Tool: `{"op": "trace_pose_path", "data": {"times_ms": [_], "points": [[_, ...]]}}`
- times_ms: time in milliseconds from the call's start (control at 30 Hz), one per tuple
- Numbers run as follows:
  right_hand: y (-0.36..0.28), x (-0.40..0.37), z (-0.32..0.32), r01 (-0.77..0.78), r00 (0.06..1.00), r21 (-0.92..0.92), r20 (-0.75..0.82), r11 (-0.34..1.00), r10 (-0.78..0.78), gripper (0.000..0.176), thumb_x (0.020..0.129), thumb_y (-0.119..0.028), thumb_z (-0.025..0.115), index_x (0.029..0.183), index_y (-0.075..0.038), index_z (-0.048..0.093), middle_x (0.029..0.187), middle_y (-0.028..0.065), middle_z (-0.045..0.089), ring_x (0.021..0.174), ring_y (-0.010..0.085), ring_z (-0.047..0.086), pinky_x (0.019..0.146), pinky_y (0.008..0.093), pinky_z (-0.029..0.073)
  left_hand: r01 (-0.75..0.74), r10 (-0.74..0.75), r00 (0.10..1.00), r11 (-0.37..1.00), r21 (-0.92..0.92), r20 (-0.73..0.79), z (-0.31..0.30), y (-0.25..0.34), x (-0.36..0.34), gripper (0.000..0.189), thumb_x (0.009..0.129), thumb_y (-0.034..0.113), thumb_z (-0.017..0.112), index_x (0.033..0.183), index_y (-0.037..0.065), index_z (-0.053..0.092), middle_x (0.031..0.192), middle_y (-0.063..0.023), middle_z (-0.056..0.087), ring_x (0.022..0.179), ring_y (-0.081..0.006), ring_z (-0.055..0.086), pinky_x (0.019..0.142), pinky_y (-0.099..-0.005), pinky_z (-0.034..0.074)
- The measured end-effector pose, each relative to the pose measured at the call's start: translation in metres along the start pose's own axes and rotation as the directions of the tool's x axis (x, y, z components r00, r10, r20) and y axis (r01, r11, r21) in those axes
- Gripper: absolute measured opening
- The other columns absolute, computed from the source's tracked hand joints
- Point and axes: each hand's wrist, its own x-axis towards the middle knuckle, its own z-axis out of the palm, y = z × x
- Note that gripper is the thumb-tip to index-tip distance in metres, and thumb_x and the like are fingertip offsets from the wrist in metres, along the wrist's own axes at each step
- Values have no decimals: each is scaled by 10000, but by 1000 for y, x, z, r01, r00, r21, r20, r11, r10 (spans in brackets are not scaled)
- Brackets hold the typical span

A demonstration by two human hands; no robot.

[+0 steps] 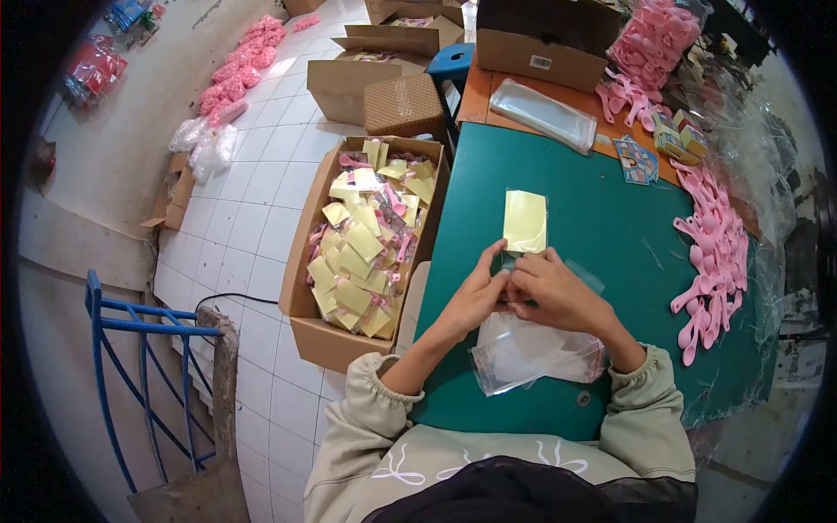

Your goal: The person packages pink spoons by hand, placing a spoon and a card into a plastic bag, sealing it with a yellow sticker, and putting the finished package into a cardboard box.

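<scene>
Just above the green table, a clear plastic bag with a pale yellow card [526,221] in it points away from me. My left hand [475,296] pinches the near left edge of this bag. Fingers bent, my right hand [558,292] is closed at the bag's near end, close against the left fingertips. The exact grip is partly hidden behind the fingers. Under my wrists lies a loose stack of clear plastic bags [532,349] on the table. Pink spoons [711,253] are heaped to the right of my hands.
Left of the green table [471,174], a cardboard box [327,340] holds many bagged yellow cards and pink spoons. At the back are a bundle of clear bags [545,113], small boxes [680,139] and an open carton [545,61]. A blue metal frame [144,318] stands at left.
</scene>
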Motion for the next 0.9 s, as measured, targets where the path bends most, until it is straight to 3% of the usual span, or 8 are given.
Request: {"op": "trace_pose_path", "data": {"times_ms": [200,300,400,467,533,700,800,900], "points": [[8,-12,-11,28,995,168,91,985,-44,126,755,-131,659,766,-88,541,738,31,499,771,199,509,766,341,377,-78,87,996,932,353,-12,1,-6,2,551,936,48,378,1431,129,149,869,-84,619,782,-156,626,738,-296,531],[14,-29,-44,-77,978,496,208,865,-32,131,788,-150,659,777,-77,551,747,21,489,724,157,482,688,295,380,-52,58,995,996,66,-87,9,1,1,544,933,30,352,1430,133,156,922,-121,635,832,-171,640,726,-283,524],[48,-73,-82,-84,996,700,76,710,42,177,784,-152,683,788,-49,540,757,15,486,720,119,459,640,280,384,-23,17,999,991,130,50,4,0,1,492,956,44,321,1411,166,179,1063,-164,618,931,-190,633,746,-271,511],[89,-120,-111,-188,951,665,-62,723,304,166,795,-154,671,839,-36,564,822,32,532,778,129,500,700,273,408,-14,7,999,988,153,48,5,3,0,426,963,61,325,1370,142,226,1071,-148,612,954,-186,624,766,-272,504],[142,-165,-134,-601,677,284,-317,747,664,151,838,-110,578,939,2,583,946,77,585,873,172,554,770,302,433,-11,6,999,988,152,37,6,7,-2,364,951,49,328,1310,100,292,1065,-138,609,960,-180,621,764,-276,507],[175,-193,-108,-759,630,-462,-701,459,334,316,814,2,415,1112,36,514,1090,199,529,1078,340,499,946,393,390,-60,54,997,991,117,53,3,1,2,242,921,12,341,1141,22,443,1070,-115,596,966,-155,607,764,-282,510],[47,-76,-70,-365,896,-265,-359,892,260,688,622,-25,693,1235,-48,381,1197,190,393,1141,371,417,976,430,349,-131,124,987,989,63,103,3,1,2,168,963,80,378,1101,56,469,1106,-96,579,1028,-169,589,812,-271,497],[8,-38,-15,-282,939,12,-201,959,278,590,637,-43,736,1144,-79,436,1113,173,423,924,345,546,816,400,479,-132,134,986,991,-27,104,3,3,0,164,964,82,378,1102,50,460,1070,-80,589,1032,-169,586,839,-279,494]]}}
